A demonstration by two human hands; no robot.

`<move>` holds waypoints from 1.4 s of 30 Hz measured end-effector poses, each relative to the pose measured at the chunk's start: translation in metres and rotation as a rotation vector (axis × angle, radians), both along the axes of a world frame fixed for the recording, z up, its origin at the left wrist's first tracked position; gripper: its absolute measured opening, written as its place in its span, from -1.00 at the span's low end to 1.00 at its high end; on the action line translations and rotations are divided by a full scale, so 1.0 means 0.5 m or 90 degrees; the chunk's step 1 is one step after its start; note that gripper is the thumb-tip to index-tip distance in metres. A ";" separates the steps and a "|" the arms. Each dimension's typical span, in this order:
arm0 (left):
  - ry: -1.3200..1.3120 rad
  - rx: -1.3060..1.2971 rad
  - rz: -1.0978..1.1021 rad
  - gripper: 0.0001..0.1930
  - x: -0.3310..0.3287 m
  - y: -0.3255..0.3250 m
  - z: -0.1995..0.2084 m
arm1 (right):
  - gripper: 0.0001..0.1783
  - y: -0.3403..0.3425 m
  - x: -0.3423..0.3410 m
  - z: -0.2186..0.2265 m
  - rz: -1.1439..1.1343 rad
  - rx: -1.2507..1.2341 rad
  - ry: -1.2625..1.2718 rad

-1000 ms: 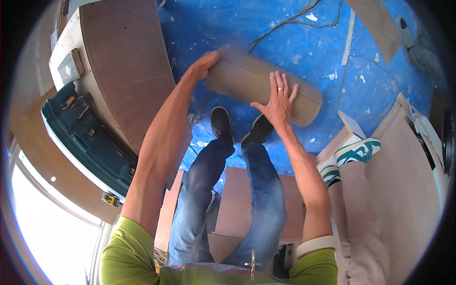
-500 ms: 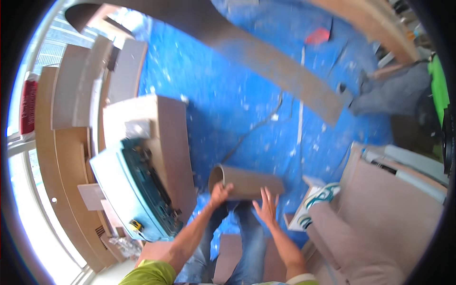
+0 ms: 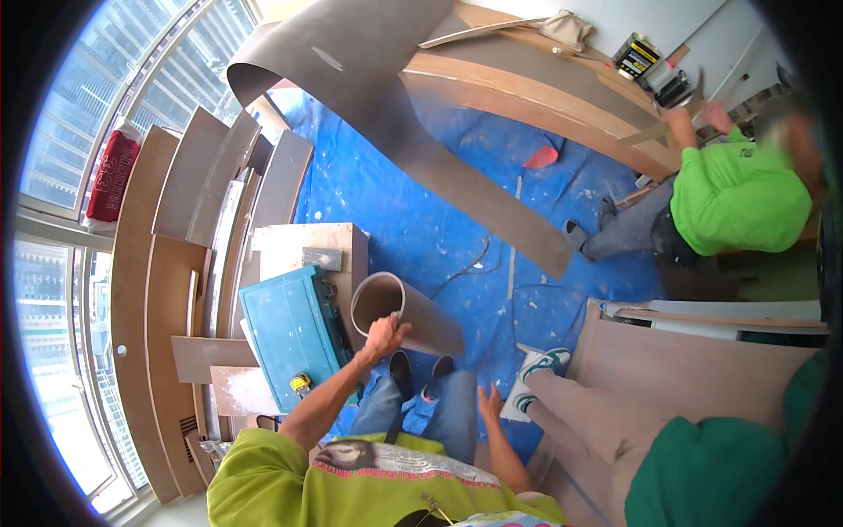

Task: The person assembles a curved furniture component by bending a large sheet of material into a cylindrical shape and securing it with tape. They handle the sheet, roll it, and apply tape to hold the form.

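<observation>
A wide, stiff brown tube [image 3: 426,321], open at its upper end, stands tilted in front of my feet. My left hand [image 3: 385,335] is closed on the near rim of that opening. My right hand [image 3: 490,402] is off the tube, held low beside my right knee with its fingers apart and nothing in it. Further ahead stretches a long brown flexible sheet [image 3: 413,149], its far left end curled over and its narrow tail reaching to the right.
Left of me, a teal toolbox [image 3: 285,329] carries a yellow tape measure [image 3: 300,384]. Boards [image 3: 136,299] lean by the windows. A person in bright green [image 3: 742,198] works at the right beside a curved wooden frame [image 3: 544,105]. Another person's pale-trousered leg [image 3: 597,422] extends nearby. Blue sheeting [image 3: 474,237] covers the floor.
The tube has gone from lying nearly level to standing tilted, its open end raised by my left hand. My right hand has drawn back from it. More of the room now shows.
</observation>
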State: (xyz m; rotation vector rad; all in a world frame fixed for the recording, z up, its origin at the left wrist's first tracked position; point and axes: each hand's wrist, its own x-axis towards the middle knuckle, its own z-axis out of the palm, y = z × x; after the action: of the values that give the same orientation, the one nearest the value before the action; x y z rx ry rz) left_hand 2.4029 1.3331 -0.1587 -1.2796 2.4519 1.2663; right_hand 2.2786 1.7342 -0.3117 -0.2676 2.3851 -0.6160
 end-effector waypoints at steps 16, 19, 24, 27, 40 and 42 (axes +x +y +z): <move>-0.040 -0.079 0.317 -0.49 -0.186 -0.254 0.086 | -0.34 -0.492 -0.403 0.135 -0.239 -0.210 -0.509; -0.064 -0.131 0.308 -0.49 -0.253 -0.312 0.099 | -0.35 -0.659 -0.560 0.161 -0.209 -0.200 -0.424; 0.035 -0.138 0.253 -0.52 -0.442 -0.476 0.192 | -0.32 -0.847 -0.823 0.144 -0.037 -0.321 -0.222; 0.050 -0.097 0.220 -0.58 -0.552 -0.586 0.259 | -0.32 -0.916 -0.885 0.193 -0.090 -0.343 -0.227; 0.267 -0.075 -0.079 -0.56 -0.970 -1.057 0.477 | -0.34 -1.098 -0.907 0.374 -0.312 -0.441 -0.122; 0.202 -0.082 -0.134 -0.58 -0.998 -1.097 0.485 | -0.35 -1.154 -0.971 0.416 -0.322 -0.457 -0.064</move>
State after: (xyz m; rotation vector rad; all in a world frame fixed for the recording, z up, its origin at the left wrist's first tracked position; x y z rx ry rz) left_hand 1.9040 0.7847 0.0839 -0.8684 2.8360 1.3633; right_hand 1.7931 1.1573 -0.1037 0.0778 2.0477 -1.6732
